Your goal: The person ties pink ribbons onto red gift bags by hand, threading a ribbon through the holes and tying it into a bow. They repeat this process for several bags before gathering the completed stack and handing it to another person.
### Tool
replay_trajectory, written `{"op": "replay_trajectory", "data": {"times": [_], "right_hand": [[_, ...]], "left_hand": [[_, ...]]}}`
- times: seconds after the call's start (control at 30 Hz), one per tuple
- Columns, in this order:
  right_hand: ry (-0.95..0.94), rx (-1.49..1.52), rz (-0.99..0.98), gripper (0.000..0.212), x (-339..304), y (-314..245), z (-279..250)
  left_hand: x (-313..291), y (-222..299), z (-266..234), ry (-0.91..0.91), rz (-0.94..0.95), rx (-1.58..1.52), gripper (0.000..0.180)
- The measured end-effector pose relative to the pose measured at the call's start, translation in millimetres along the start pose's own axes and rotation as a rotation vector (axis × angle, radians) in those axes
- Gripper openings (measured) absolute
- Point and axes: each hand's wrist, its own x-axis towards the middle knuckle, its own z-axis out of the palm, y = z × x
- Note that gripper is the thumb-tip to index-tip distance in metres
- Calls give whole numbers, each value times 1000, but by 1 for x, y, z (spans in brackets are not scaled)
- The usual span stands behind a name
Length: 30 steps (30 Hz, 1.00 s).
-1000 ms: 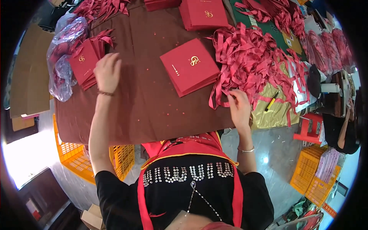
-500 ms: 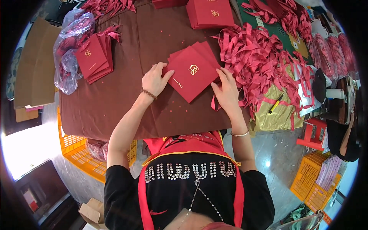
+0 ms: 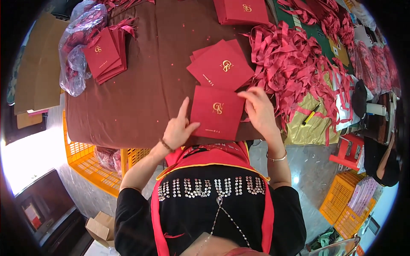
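A flat red square gift bag (image 3: pixel 216 116) with a gold emblem lies near the table's front edge. At its upper right corner my right hand (image 3: pixel 259 112) is closed, thumb and forefinger pinching the edge. My left hand (image 3: pixel 178 130) is beside the lower left edge, forefinger stretched out and thumb spread, the thumb touching the bag. Just beyond lies a fanned stack of similar red bags (image 3: pixel 226 65), its near corner meeting the front bag's top edge.
A big heap of red ribbons (image 3: pixel 284 59) covers the table's right side, beside gold wrapping (image 3: pixel 305 123) with a yellow cutter (image 3: pixel 310 116) on it. Another red bag stack (image 3: pixel 104 57) lies left, next to a clear plastic sack (image 3: pixel 74 70). More bags (image 3: pixel 242 13) are piled at the back.
One red bag has come off the fanned stack toward me, turned nearly square to the table edge. Both hands have moved nearer; the left has let go of the stack.
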Motion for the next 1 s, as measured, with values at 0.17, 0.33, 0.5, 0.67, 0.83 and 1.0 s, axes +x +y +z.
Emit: {"op": "replay_trajectory", "data": {"times": [0.17,0.33,0.5,0.67,0.83,1.0], "right_hand": [[-39,-24,-29,24,-19,-12,14],[41,-349,-65,35,-27,-17,35],[109,-329,-35,35,-40,-15,47],[151,-349,-32,35,-52,-17,54],[195,-298,-12,39,-57,-17,54],[177,-282,-17,39,-56,-14,54]], "left_hand": [[-27,-5,25,6,75,192,83],[-34,1,10,83,203,476,72],[31,59,-4,90,649,463,31],[119,100,55,-135,1040,341,31],[146,105,65,-199,1068,707,27],[126,104,22,22,1172,525,29]]}}
